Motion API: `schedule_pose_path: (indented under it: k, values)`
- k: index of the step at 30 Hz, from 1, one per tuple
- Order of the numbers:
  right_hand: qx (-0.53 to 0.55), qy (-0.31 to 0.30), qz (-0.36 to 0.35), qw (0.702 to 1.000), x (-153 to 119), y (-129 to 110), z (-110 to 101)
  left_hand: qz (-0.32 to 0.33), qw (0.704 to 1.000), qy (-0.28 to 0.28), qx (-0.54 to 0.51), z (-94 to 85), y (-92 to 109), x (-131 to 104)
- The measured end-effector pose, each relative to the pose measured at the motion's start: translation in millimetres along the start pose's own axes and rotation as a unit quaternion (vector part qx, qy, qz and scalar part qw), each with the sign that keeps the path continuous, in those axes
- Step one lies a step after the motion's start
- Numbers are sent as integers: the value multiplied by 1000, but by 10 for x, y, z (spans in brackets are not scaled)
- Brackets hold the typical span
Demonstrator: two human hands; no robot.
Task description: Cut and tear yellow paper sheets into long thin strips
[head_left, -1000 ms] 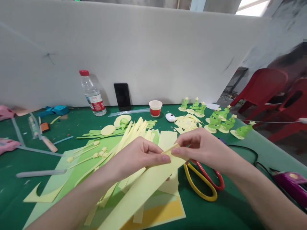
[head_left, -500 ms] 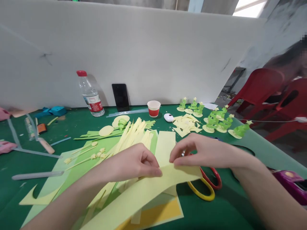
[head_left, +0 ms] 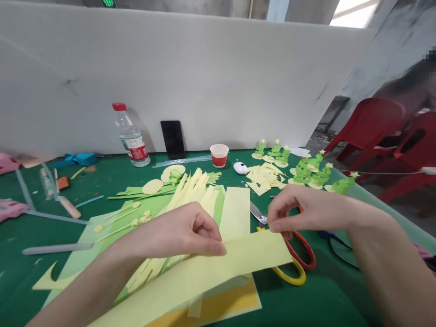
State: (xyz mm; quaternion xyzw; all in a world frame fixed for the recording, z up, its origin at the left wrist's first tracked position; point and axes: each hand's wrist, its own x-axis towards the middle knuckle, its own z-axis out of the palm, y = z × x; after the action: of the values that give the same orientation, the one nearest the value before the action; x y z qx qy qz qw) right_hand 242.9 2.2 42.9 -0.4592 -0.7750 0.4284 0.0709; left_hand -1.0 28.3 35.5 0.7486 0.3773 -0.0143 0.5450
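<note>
A long pale yellow paper strip point(head_left: 204, 277) slants across the front of the view. My left hand point(head_left: 187, 229) pinches its upper edge near the middle. Close to the strip's right end, my right hand point(head_left: 296, 211) pinches the top edge between thumb and fingers. Scissors with red and yellow handles point(head_left: 293, 278) lie on the green table just under that end, partly covered by the paper and my right hand. Beneath my left arm are green sheets point(head_left: 76, 243) and a bundle of narrow yellow strips point(head_left: 184, 190).
Along the white board point(head_left: 211, 81) stand a bottle point(head_left: 134, 145), a phone point(head_left: 173, 140) and a paper cup point(head_left: 219, 156). Small green spiral trees point(head_left: 302, 171) stand at the right. Pink glue guns point(head_left: 10, 211) are at left; a person sits beyond red chairs point(head_left: 368, 120).
My right hand has slid right along the strip's edge, away from my left hand, and the strip's right end is raised flatter. More of the scissors' blades now shows.
</note>
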Motion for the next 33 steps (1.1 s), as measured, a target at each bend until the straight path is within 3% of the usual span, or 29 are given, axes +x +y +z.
schedule_pose_path:
  k: [2,5,7,9,12,18,22,26,30,33]
  values:
    - [-36,13,18,999,-74,62,-87,1,1000,0,8,-14,-12,5]
    - [-57,106,50,991,-136,75,-131,-4,1000,19,16,-13,-14,25]
    - [-68,158,16,985,-116,-4,-62,-11,1000,15,16,11,2,46]
    - [-68,124,-40,989,-49,-125,70,-15,1000,-3,16,51,20,70]
    - [-50,16,-35,998,68,-268,274,-22,999,-34,29,120,29,95]
    - [-20,-5,-37,999,189,-259,443,26,997,-33,65,263,-17,144]
    - [-6,-19,-37,999,159,-238,393,16,998,-53,36,259,-36,134]
    - [-1,-26,-17,1000,69,-135,174,-15,997,-76,0,115,-100,31]
    - [-19,-56,4,998,61,-5,14,38,997,-72,-10,10,-245,-28]
    - [-54,-67,14,996,99,-34,55,56,995,-77,-19,17,-308,-21]
